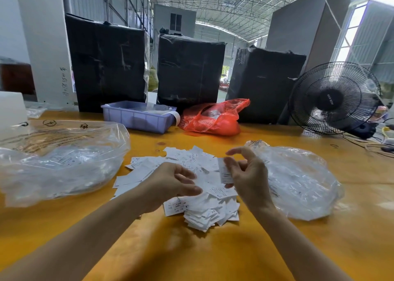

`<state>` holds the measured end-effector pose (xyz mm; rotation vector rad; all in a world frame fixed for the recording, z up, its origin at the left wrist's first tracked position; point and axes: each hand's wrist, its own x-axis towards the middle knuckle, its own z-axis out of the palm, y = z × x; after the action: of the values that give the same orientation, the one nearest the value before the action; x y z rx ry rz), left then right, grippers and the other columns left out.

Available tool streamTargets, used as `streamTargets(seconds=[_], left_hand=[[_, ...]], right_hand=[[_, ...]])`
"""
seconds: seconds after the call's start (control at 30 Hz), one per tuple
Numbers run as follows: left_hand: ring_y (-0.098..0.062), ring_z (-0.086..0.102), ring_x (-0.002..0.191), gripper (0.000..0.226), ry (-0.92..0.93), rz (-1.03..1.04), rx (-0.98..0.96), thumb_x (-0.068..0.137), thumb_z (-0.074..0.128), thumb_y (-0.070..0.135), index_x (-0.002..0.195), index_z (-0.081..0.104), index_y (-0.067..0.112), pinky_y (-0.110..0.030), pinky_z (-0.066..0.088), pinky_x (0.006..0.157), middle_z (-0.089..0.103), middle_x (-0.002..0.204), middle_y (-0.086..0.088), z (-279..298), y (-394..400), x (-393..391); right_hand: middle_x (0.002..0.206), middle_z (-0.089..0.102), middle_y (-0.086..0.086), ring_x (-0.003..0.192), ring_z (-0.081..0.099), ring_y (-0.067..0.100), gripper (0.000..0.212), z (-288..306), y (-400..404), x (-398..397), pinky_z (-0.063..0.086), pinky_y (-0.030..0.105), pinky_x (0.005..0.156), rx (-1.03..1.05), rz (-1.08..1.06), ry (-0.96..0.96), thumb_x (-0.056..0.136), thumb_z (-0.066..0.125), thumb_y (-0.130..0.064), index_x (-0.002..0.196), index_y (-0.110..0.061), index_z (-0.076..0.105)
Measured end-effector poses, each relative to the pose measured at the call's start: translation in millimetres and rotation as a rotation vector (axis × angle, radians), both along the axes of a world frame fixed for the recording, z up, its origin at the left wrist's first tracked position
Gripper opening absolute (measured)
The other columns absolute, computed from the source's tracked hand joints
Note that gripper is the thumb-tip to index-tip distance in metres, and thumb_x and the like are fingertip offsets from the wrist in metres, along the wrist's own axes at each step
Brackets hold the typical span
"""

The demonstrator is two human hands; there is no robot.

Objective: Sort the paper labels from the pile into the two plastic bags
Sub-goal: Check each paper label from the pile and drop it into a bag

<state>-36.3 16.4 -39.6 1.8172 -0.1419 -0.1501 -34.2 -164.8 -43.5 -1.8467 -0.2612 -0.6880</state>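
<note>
**Paper labels between two clear bags**

Plastic first, far left: I keep the left clear bag (61,161) lying with its mouth towards the pile, so a sorted label has a short trip. It holds some labels already. My left hand (170,182) hovers over the pile of labels (191,187) in the middle of the yellow table (213,255), palm turned inward, fingers loosely curled and gripping nothing I can see. My right hand (245,174) is raised just right of it, pinching one label (225,172) upright between thumb and fingers, I judge so I can read the print, the forefinger lifted clear. Near right lies the right clear bag (298,182), also part filled. Most of the pile looks unsorted.
</note>
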Motion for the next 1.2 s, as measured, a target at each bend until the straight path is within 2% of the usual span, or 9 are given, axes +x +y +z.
streamTargets(seconds=[0.13,0.23,0.3,0.4,0.5,0.73,0.9,1.07,1.2], left_hand=[[-0.015,0.069,0.071,0.054,-0.039,-0.029,0.035,0.059,0.085,-0.002,0.104,0.057,0.011,-0.027,0.058,0.073,0.071,0.087,-0.011,5.5,6.4,-0.3],[-0.016,0.069,0.073,0.064,-0.066,-0.061,0.081,0.057,0.087,-0.002,0.107,0.051,0.015,-0.030,0.058,0.072,0.069,0.093,-0.011,9.7,6.9,-2.1],[-0.019,0.071,0.078,0.065,-0.095,-0.084,0.143,0.057,0.088,0.000,0.106,0.049,0.020,-0.031,0.059,0.070,0.065,0.098,-0.010,11.9,7.0,-3.9],[-0.017,0.070,0.078,0.059,-0.143,-0.060,0.190,0.059,0.088,0.002,0.101,0.051,0.020,-0.028,0.058,0.069,0.064,0.097,-0.008,12.4,6.9,-3.0],[-0.015,0.067,0.080,0.044,-0.127,0.005,0.136,0.061,0.086,0.003,0.094,0.061,0.016,-0.025,0.057,0.073,0.068,0.091,-0.007,11.1,7.2,0.4],[-0.008,0.061,0.057,0.017,0.068,-0.131,-0.088,0.055,0.081,0.020,0.068,0.076,0.010,-0.017,0.050,0.056,0.067,0.063,-0.005,13.0,8.4,-2.3],[-0.009,0.065,0.058,0.018,0.081,-0.092,-0.087,0.067,0.078,0.018,0.078,0.072,0.005,-0.017,0.051,0.053,0.074,0.074,-0.007,11.3,5.7,-2.5],[-0.011,0.059,0.056,0.003,0.016,0.213,-0.405,0.078,0.071,0.007,0.079,0.069,0.006,-0.017,0.050,0.053,0.072,0.065,-0.003,8.4,5.0,3.6],[-0.011,0.056,0.058,0.022,0.025,0.235,-0.507,0.062,0.074,0.024,0.077,0.071,0.008,-0.022,0.046,0.057,0.070,0.063,0.000,6.7,1.0,3.2]], right_hand=[[0.083,0.068,0.014,0.063,0.060,0.013,0.020,-0.3,0.0,1.5,0.051,0.018,0.055,-0.246,-0.031,0.075,0.089,0.051,0.003,0.088,0.001,0.071],[0.088,0.062,0.035,0.073,0.059,0.041,0.049,-0.3,10.4,-4.2,0.049,0.042,0.066,-0.167,0.252,0.274,0.092,0.056,-0.032,0.087,0.016,0.065],[0.078,0.061,0.032,0.065,0.054,0.025,0.069,-0.9,15.1,-8.2,0.041,0.035,0.063,-0.188,0.389,0.364,0.079,0.057,-0.056,0.087,0.012,0.067],[0.074,0.070,0.012,0.066,0.062,0.013,0.030,-2.3,15.7,-9.4,0.048,0.023,0.065,-0.144,0.454,0.365,0.081,0.070,-0.030,0.087,-0.001,0.075],[0.082,0.070,0.024,0.074,0.065,0.029,0.018,-3.4,13.3,-6.2,0.052,0.039,0.076,0.090,0.470,0.388,0.077,0.073,-0.011,0.085,0.006,0.072],[0.062,0.067,0.011,0.058,0.063,0.019,0.017,4.5,14.1,-10.7,0.052,0.025,0.057,0.342,0.525,0.377,0.056,0.077,-0.016,0.065,-0.003,0.071],[0.061,0.065,0.007,0.059,0.062,0.017,0.008,5.0,15.9,-10.8,0.052,0.027,0.058,0.496,0.457,0.450,0.060,0.076,-0.014,0.056,-0.010,0.070],[0.069,0.066,0.005,0.063,0.062,0.013,0.006,1.6,15.1,-8.9,0.047,0.021,0.058,0.283,0.434,0.575,0.078,0.072,-0.011,0.074,-0.007,0.070],[0.075,0.069,0.006,0.068,0.063,0.015,0.017,-2.4,20.1,-14.2,0.049,0.022,0.061,0.073,0.566,0.607,0.077,0.074,-0.025,0.078,-0.009,0.073]])
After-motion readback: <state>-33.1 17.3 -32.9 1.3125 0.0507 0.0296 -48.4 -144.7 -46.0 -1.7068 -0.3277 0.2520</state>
